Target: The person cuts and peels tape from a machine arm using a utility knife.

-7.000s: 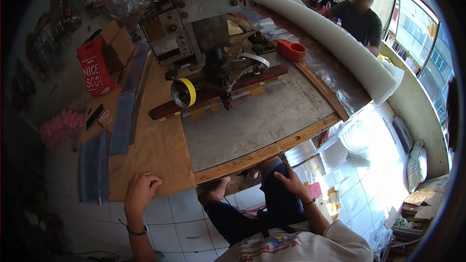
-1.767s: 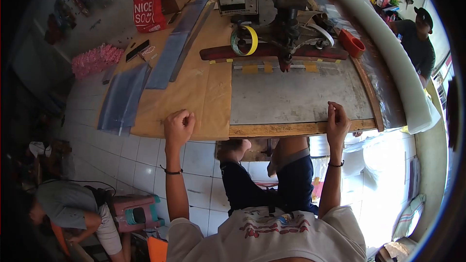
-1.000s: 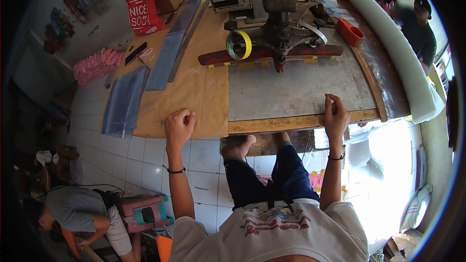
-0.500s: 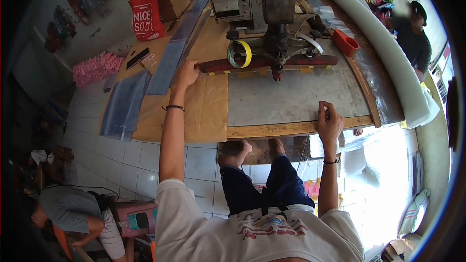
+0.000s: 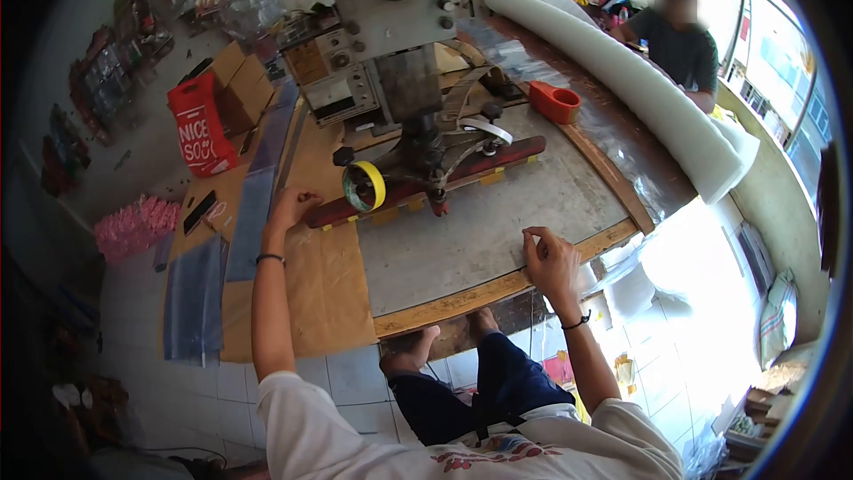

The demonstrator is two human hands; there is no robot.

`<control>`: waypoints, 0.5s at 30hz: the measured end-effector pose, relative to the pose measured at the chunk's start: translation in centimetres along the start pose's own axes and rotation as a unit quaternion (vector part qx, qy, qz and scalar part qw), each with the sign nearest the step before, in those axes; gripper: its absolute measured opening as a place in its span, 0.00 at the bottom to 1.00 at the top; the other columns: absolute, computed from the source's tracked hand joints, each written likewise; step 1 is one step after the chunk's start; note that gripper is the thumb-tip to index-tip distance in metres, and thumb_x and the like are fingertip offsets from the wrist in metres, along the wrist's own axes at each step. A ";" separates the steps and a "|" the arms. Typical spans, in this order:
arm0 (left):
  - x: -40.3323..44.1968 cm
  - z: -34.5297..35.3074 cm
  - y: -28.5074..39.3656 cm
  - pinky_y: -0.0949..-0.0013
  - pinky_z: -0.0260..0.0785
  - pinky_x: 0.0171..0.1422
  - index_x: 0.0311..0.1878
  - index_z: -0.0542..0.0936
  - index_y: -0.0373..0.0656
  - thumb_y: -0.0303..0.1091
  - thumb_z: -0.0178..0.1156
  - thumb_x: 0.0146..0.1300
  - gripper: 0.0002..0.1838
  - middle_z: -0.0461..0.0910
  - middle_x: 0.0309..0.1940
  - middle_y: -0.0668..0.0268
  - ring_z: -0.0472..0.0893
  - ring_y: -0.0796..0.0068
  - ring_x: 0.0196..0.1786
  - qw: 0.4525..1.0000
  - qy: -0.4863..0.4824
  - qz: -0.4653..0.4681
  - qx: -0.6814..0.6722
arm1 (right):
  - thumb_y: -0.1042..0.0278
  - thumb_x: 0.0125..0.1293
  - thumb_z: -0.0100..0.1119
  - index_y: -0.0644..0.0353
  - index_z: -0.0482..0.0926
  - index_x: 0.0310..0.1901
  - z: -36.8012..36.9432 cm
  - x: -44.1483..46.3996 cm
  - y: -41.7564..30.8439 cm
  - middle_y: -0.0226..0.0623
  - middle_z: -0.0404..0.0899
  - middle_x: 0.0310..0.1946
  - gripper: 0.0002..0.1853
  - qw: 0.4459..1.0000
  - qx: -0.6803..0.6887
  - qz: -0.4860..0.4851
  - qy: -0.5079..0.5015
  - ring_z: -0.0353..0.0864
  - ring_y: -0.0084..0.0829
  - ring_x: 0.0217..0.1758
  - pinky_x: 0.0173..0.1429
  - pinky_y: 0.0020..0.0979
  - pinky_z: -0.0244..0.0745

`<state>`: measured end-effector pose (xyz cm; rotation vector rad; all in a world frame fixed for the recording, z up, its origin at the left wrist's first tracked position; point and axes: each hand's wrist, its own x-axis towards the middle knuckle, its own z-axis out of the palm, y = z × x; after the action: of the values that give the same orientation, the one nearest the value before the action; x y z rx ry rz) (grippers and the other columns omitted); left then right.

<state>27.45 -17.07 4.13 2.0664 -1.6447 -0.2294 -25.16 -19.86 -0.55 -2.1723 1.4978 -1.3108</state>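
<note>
- Since the frame one second ago, the left hand (image 5: 288,209) has moved from the near part of the brown sheet (image 5: 324,293) up to the left end of the red bar (image 5: 498,163); the view has also tilted, showing more of the metal housing (image 5: 386,9) above.
- The left hand's fingers are bent beside the bar's end; whether they clamp it or only touch it, I cannot tell.
- The right hand (image 5: 553,262) is loosely curled above the right part of the front wooden strip (image 5: 462,299), fingertips toward the grey plate (image 5: 462,253); whether thumb and finger meet, I cannot tell.
- The red bar, long, narrow and dull, lies crosswise beneath the machine's dark metal arms, along the far part of the plate, with yellow tape pieces on its near edge.
- The plate is flat, matt and smudged; the strip along its front is scuffed, yellowish wood.
- The brown sheet, smooth with soft creases, covers the table left of the plate.
- On its left lie glossy, bluish see-through strips (image 5: 191,293), flat and straight-edged.
- A ring-shaped yellow tape roll (image 5: 379,185) hangs upright at the machine's left arm.
- A rounded, hollow orange-red holder (image 5: 555,102) sits right of the machine, near a long, soft-looking white roll (image 5: 613,80).
</note>
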 end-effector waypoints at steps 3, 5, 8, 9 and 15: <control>-2.2 0.8 -2.1 0.66 0.70 0.40 0.46 0.89 0.37 0.32 0.69 0.65 0.10 0.84 0.34 0.60 0.78 0.74 0.33 0.999 0.015 0.031 -0.025 | 0.63 0.66 0.67 0.48 0.87 0.40 0.0 0.0 0.1 0.30 0.75 0.15 0.04 1.000 0.003 0.002 -0.004 0.79 0.37 0.20 0.29 0.40 0.70; -5.0 0.5 -2.0 0.67 0.69 0.41 0.46 0.88 0.36 0.31 0.68 0.66 0.10 0.84 0.36 0.60 0.76 0.75 0.33 0.998 -0.002 -0.031 -0.061 | 0.63 0.65 0.67 0.49 0.87 0.40 0.0 -0.2 0.2 0.31 0.75 0.16 0.05 1.000 0.000 0.004 -0.012 0.79 0.37 0.20 0.29 0.40 0.71; -9.1 0.1 -0.6 0.69 0.68 0.41 0.45 0.88 0.36 0.32 0.69 0.66 0.10 0.83 0.34 0.62 0.74 0.76 0.33 0.995 0.006 -0.010 -0.100 | 0.62 0.65 0.67 0.49 0.87 0.40 0.0 -0.3 0.2 0.32 0.76 0.17 0.05 1.000 -0.002 -0.002 -0.010 0.79 0.38 0.21 0.30 0.40 0.72; -10.4 -0.2 -0.1 0.69 0.68 0.41 0.45 0.88 0.36 0.32 0.69 0.66 0.10 0.82 0.33 0.62 0.74 0.76 0.33 0.996 0.000 -0.021 -0.088 | 0.62 0.65 0.67 0.49 0.87 0.40 0.1 -0.3 0.3 0.32 0.76 0.17 0.05 1.000 0.001 -0.004 -0.008 0.79 0.38 0.21 0.31 0.40 0.72; -20.3 -1.8 6.1 0.70 0.68 0.40 0.42 0.88 0.35 0.29 0.71 0.64 0.08 0.81 0.30 0.65 0.75 0.77 0.33 0.995 -0.033 -0.058 -0.080 | 0.62 0.65 0.67 0.49 0.87 0.39 0.2 -0.4 0.3 0.33 0.76 0.17 0.05 1.000 0.005 -0.011 0.000 0.80 0.38 0.22 0.32 0.39 0.73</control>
<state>17.56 1.71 5.18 2.0527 -1.4938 -0.4588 -25.23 -19.74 -0.99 -2.1888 1.4682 -1.3219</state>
